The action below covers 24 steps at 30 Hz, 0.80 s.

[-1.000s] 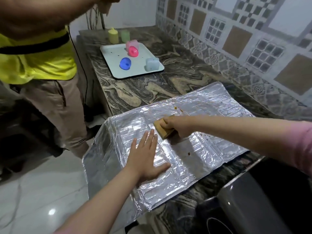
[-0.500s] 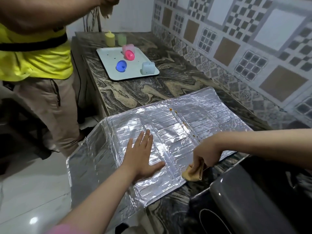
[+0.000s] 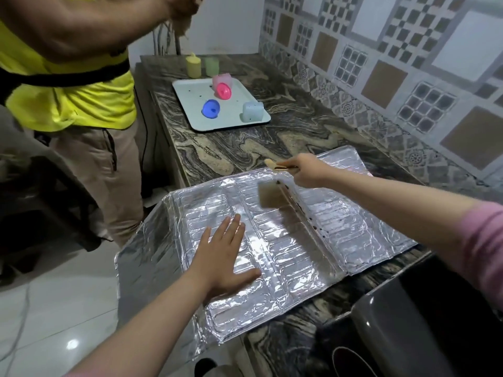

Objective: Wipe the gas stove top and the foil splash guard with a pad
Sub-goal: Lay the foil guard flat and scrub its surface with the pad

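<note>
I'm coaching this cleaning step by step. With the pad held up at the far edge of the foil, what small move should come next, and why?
Probably bring the right hand down so the pad meets the foil splash guard at the top of the centre fold, then pull it toward the body. Dark specks dot that fold, the pad is lifted off the foil, and the left hand lies flat on the sheet, steadying it.

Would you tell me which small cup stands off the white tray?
The yellow cup and green cup both stand on the counter behind the tray.
</note>
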Each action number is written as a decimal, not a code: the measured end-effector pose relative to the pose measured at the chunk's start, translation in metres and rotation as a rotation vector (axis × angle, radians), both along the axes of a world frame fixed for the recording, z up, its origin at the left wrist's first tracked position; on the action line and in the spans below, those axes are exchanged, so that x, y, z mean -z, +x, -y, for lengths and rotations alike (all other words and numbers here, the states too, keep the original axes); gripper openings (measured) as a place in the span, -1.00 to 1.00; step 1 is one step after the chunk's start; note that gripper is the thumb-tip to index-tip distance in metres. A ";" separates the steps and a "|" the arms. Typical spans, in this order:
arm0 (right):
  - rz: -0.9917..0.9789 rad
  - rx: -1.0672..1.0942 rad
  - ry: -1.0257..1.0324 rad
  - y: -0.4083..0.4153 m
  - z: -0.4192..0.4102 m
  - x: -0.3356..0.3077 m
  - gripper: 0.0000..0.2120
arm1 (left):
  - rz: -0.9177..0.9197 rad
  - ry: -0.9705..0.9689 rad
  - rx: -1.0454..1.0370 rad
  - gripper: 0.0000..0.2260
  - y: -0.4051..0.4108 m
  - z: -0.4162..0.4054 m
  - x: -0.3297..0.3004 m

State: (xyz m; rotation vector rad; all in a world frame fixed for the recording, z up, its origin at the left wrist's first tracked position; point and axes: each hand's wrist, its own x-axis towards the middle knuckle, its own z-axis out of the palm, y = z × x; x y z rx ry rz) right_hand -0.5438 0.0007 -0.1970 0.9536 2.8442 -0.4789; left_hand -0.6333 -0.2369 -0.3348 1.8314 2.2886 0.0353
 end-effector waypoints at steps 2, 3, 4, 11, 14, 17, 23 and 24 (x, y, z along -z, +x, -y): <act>0.029 -0.037 0.048 -0.011 -0.005 0.020 -0.47 | 0.015 0.014 -0.008 0.10 0.001 0.001 0.001; 0.090 -0.066 0.055 -0.015 -0.009 0.032 -0.42 | 0.020 0.015 -0.013 0.09 0.001 0.001 0.001; 0.191 -0.104 0.060 -0.017 -0.011 0.043 -0.39 | 0.023 0.013 -0.018 0.08 0.001 0.001 0.002; 0.399 -0.195 0.034 -0.013 -0.015 0.062 -0.37 | 0.034 0.035 -0.045 0.03 0.001 0.002 0.005; 0.458 -0.187 -0.070 0.007 -0.015 0.057 -0.45 | 0.040 0.043 -0.049 0.02 0.002 0.002 0.006; 0.509 -0.193 -0.141 0.031 -0.017 0.058 -0.52 | 0.034 0.041 -0.051 0.02 0.001 0.001 0.006; 0.744 -0.279 -0.186 0.075 0.010 0.036 -0.19 | 0.042 0.044 -0.045 0.05 0.001 0.002 0.005; 0.777 -0.278 -0.195 0.078 0.015 0.030 -0.20 | 0.038 0.044 -0.047 0.05 0.000 0.001 0.005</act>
